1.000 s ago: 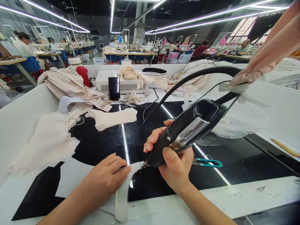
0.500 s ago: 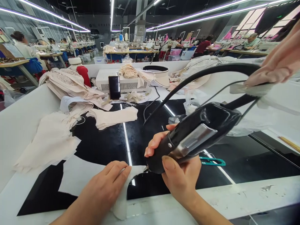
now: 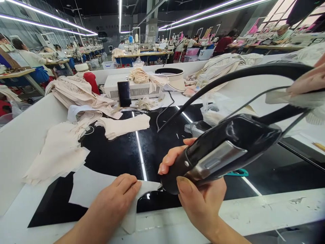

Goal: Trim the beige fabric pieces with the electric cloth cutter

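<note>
A white fabric piece (image 3: 88, 186) lies on the black glossy surface (image 3: 119, 152). My left hand (image 3: 119, 196) presses on it with the fingers together, pinching its edge near the narrow end. My right hand (image 3: 200, 196) is wrapped round a black handheld tool (image 3: 218, 152) with a silver lever. The tool tilts down to the left, and its small metal tip touches the narrow end of the fabric. A thick black cable loops from its upper end, beside something pale and blurred at the upper right.
Stacked cream fabric pieces (image 3: 124, 126) and a larger fabric pile (image 3: 56, 149) lie at left. Behind are a phone (image 3: 124, 94), a white vented box (image 3: 111, 86) and a red spool (image 3: 91, 83). Teal snips (image 3: 240, 172) lie partly behind the tool. People sit at sewing machines beyond.
The tool and my right hand have shifted slightly right and downward in view, now covering more of the teal snips. The view itself has moved a little. Both hands keep their hold.
</note>
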The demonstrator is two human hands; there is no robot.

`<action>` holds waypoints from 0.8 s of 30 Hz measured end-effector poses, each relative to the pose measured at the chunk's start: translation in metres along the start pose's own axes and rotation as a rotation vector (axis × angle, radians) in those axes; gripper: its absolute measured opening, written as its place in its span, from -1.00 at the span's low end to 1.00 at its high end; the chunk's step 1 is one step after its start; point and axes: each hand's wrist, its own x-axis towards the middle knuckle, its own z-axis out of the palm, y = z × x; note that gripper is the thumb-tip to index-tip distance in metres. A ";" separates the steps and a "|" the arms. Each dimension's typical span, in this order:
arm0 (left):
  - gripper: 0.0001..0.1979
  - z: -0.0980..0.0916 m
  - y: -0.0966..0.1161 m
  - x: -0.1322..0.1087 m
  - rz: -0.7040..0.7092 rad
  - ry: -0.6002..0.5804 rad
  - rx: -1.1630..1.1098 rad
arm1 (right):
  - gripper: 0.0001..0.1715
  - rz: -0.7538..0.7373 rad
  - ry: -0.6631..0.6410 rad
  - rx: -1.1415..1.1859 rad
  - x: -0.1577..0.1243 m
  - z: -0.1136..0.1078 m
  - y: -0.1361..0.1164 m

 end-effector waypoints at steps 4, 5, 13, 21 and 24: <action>-0.50 -0.001 0.001 0.000 0.049 0.006 0.126 | -0.65 -0.020 0.034 -0.008 0.002 0.005 -0.004; -0.51 -0.001 0.002 0.001 0.056 0.010 0.162 | -0.65 -0.018 0.037 -0.009 0.002 0.005 -0.005; -0.69 0.009 0.019 0.004 0.046 0.043 0.289 | -0.68 -0.008 0.018 0.025 -0.003 0.003 -0.004; -0.61 0.016 0.026 0.000 0.049 0.091 0.374 | -0.58 0.018 0.033 0.105 0.006 0.007 0.003; -0.60 0.018 0.030 -0.002 0.049 0.088 0.392 | -0.60 0.023 0.014 0.135 0.010 0.012 0.007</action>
